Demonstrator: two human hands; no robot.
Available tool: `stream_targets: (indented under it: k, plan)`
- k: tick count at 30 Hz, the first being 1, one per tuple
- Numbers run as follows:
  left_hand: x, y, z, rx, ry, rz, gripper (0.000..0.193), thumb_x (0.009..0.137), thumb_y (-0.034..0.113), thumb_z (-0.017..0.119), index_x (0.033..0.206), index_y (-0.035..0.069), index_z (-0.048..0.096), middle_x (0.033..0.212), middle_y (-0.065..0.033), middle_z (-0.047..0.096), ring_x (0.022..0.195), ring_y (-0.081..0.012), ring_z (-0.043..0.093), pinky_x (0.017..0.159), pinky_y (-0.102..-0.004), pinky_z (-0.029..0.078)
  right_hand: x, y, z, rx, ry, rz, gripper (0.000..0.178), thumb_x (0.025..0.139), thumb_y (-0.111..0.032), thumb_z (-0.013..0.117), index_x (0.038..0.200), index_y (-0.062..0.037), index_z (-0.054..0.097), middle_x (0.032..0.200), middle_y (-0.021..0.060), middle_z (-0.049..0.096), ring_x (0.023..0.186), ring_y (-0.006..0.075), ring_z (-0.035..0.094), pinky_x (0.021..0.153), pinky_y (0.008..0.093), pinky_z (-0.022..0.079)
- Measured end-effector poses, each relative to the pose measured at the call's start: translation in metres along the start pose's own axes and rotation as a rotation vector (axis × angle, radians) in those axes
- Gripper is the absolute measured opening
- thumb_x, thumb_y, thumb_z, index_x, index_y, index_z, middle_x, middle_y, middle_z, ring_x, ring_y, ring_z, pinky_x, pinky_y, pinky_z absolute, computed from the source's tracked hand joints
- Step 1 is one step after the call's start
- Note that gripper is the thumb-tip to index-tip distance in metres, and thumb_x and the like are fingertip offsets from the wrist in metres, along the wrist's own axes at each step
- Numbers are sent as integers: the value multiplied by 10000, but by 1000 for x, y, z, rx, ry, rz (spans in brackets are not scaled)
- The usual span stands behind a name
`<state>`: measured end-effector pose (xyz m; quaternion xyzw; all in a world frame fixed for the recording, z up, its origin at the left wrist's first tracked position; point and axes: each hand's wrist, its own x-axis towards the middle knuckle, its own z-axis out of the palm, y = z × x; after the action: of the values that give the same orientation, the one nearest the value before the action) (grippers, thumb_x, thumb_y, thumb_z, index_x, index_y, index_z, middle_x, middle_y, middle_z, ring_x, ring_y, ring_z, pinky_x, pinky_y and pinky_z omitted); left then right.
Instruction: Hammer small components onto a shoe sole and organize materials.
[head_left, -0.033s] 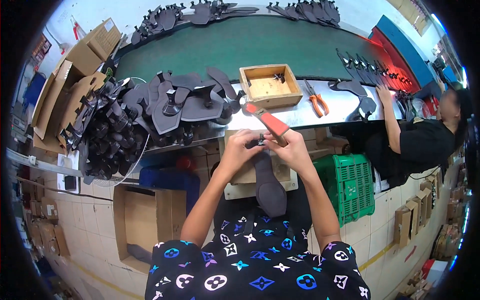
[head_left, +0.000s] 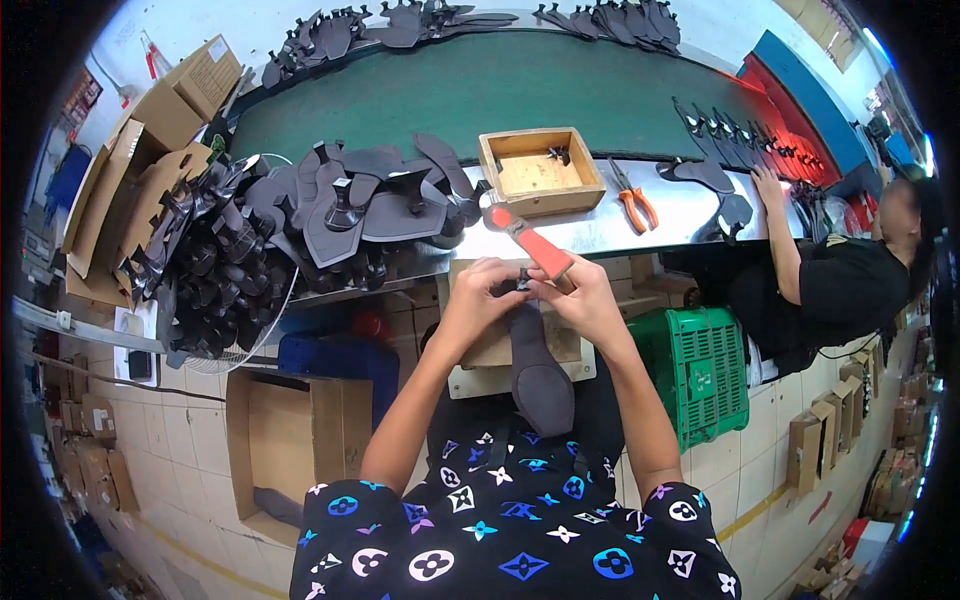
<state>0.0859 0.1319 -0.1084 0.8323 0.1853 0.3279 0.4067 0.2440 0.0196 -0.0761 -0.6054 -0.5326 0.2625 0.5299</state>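
A dark grey shoe sole (head_left: 542, 385) hangs down toward my lap, its narrow end up between my hands. My left hand (head_left: 480, 300) is closed, its fingertips pinching a small dark piece (head_left: 523, 280) at that end. On the other side my right hand (head_left: 587, 305) meets it, thumb and fingertips touching the same piece. A hammer (head_left: 541, 252) with a red handle is also held in my right hand, its round metal head pointing up and left. Behind the sole is a worn block (head_left: 480, 350) on a stand.
Dark soles with heels (head_left: 370, 205) pile up at left, beside a full fan-guard basket (head_left: 230, 360). A wooden box (head_left: 541, 172) and orange-handled pliers (head_left: 633, 205) lie on the bench. A co-worker (head_left: 840, 280) sits at right, near a green crate (head_left: 703, 380).
The hammer has tilted slightly, its head dipping a little. The sole's wide end has shifted slightly lower. Both hands stay nearly in place.
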Motion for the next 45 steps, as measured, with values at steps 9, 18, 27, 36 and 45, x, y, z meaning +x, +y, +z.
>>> stream_targets:
  k: [9,18,27,36,45]
  plan:
    - [-4,12,-9,-44,-55,-142,271,771,114,782,1004,-7,712,840,-152,699,730,-229,667,676,-327,521,-6,-35,-10,-453,-134,-64,257,798,-32,731,1037,12,646,1005,154,656,865,303,656,774,355,511]
    - [-6,4,-5,-414,-54,-248,253,816,66,746,1061,1,740,882,-60,750,771,-64,646,699,-232,531,-78,-85,-2,-277,158,-43,358,952,-61,609,1291,30,539,1018,242,656,855,347,662,749,358,528]
    - [-14,-7,-8,-134,-91,-200,606,764,181,817,1265,-59,575,1038,-129,740,935,-215,705,835,-331,542,-102,-136,-17,-346,289,-217,391,950,-46,588,1321,67,542,823,117,631,619,117,515,517,240,407]
    - [-16,4,-12,337,-197,-35,912,799,450,734,1415,-89,331,1349,-96,601,1330,-305,472,1193,-463,195,-92,-114,-27,-497,238,-252,321,910,23,598,1227,70,585,1104,236,661,945,380,693,779,387,565]
    - [-18,4,-9,296,-106,79,319,867,251,676,1136,79,693,1251,-75,665,1352,-323,469,1156,-511,255,-86,-80,-21,-440,224,-208,341,906,0,635,1238,53,581,1021,228,679,867,331,697,751,361,543]
